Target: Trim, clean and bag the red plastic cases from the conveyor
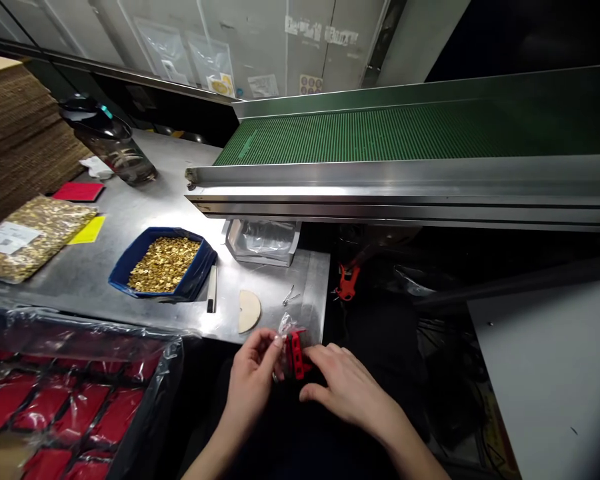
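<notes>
Both my hands meet low in the middle, just off the front edge of the metal table (145, 207). My left hand (253, 380) pinches a small clear plastic wrapper (286, 325) around a small red item (296, 353). My right hand (345, 387) curls round the same red item from the right, fingers bent. A blue tray (123, 270) full of small gold pieces (163, 263) sits on the table to the upper left of my hands.
A green conveyor belt (405, 130) with a steel rail runs across the top right. A plastic-lined bin of red packets (55, 407) is at the lower left. On the table lie a gold-filled bag (27, 237), a dark bottle (113, 143), a wooden disc (249, 310) and red and yellow cards.
</notes>
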`<state>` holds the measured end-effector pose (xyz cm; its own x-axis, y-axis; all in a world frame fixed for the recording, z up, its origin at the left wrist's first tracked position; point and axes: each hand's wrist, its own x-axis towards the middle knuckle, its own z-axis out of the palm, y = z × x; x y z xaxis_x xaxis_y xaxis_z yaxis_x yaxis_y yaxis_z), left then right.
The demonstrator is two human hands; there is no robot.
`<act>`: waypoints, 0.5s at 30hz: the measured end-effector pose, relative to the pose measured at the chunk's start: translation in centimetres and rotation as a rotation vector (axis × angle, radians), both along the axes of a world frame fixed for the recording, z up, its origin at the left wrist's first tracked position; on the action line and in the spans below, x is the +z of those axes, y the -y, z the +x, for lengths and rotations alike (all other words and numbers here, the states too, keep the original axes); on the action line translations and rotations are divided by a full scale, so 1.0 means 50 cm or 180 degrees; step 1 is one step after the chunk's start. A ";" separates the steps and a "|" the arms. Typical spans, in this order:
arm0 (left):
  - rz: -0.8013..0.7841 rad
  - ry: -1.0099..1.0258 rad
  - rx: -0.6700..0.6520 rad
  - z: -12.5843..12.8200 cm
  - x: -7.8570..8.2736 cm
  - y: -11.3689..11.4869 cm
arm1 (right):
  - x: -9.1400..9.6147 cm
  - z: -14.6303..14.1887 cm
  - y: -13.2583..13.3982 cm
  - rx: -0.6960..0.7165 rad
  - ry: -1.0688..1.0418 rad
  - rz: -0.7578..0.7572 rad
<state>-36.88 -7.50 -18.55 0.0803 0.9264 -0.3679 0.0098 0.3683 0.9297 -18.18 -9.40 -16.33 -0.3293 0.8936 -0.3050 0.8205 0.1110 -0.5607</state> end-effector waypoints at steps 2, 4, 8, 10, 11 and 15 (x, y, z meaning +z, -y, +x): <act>-0.0158 -0.0097 0.0087 -0.023 -0.005 -0.018 | -0.022 0.007 0.008 0.0038 -0.0003 0.0425; 0.0139 -0.0835 -0.0097 -0.048 -0.002 -0.030 | -0.033 0.011 0.019 -0.0064 -0.0054 0.0958; 0.1266 -0.2554 -0.0689 -0.082 0.026 -0.033 | 0.001 0.009 0.043 0.0172 -0.0410 0.1828; 0.1459 -0.2689 -0.0838 -0.085 0.046 -0.032 | 0.028 0.006 0.053 0.0206 -0.0445 0.2018; 0.1435 -0.2679 -0.0876 -0.084 0.056 -0.032 | 0.041 0.005 0.057 0.0145 -0.0428 0.2097; 0.1268 -0.2194 -0.0949 -0.078 0.104 -0.032 | 0.069 0.000 0.051 -0.0080 -0.0426 0.2347</act>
<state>-40.78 -5.88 -13.33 0.2191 0.9728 -0.0749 0.6663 -0.0931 0.7398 -18.19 -11.98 -12.88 -0.2982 0.8586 0.4170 0.7579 0.4786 -0.4433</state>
